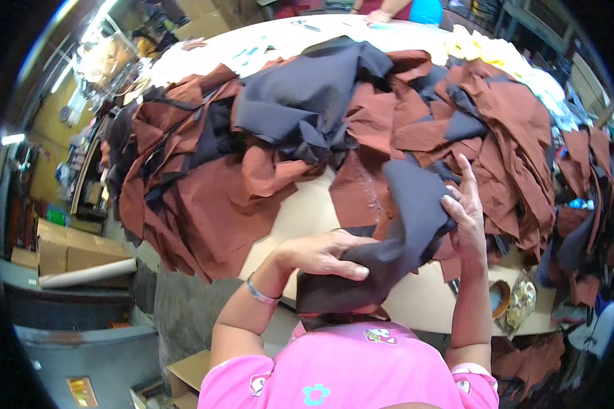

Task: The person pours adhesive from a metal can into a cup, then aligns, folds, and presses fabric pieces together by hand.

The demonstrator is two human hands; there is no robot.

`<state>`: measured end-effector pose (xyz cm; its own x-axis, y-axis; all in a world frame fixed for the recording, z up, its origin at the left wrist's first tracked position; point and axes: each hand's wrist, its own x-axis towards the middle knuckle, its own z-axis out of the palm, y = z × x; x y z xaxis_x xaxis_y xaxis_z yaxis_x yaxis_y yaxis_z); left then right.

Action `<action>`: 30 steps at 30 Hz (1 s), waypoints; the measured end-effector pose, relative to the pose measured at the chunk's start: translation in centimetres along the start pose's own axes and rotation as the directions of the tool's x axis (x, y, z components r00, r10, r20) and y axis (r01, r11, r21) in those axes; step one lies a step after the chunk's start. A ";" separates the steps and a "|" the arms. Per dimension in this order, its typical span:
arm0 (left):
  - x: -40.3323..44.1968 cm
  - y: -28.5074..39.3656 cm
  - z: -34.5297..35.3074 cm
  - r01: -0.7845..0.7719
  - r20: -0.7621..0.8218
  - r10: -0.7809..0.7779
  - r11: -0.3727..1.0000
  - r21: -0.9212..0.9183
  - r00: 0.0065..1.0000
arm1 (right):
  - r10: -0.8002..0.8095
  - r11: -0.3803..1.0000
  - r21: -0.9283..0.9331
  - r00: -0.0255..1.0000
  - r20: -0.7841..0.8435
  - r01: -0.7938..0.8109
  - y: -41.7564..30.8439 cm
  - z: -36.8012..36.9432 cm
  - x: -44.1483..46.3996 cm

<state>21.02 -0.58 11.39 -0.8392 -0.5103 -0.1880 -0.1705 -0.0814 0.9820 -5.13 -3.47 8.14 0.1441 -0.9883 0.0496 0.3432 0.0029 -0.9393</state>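
Observation:
A dark fabric piece [416,204] is stretched between my two hands, close to my chest, with its lower left part folded over. My left hand [327,255] grips its left side, the thumb lying on top. At the right, my right hand [465,211] pinches the cloth's edge, with one finger pointing up. Some reddish brown shows beneath the cloth near my shirt. Beyond my hands, a big heap of rust-brown fabric [211,204] and dark grey fabric [293,88] covers much of the pale table [307,204].
White and yellow cloth [491,51] lies at the back right. Another person's hands [378,17] are at the far table edge, near scissors [307,26]. A round container [499,298] sits at the right. Cardboard boxes [75,249] stand at the left.

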 end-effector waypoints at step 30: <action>4.3 -3.8 -1.0 0.198 -0.300 0.667 0.227 0.954 0.682 | -0.137 0.854 -0.517 0.936 -0.324 -0.054 9.9 -4.0 -4.5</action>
<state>18.55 -3.28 6.85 -0.5311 -0.6595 0.5320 -0.6971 0.6970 0.1680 -6.09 0.42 -2.74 -0.2127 -0.9750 0.0649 -0.1942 -0.0230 -0.9807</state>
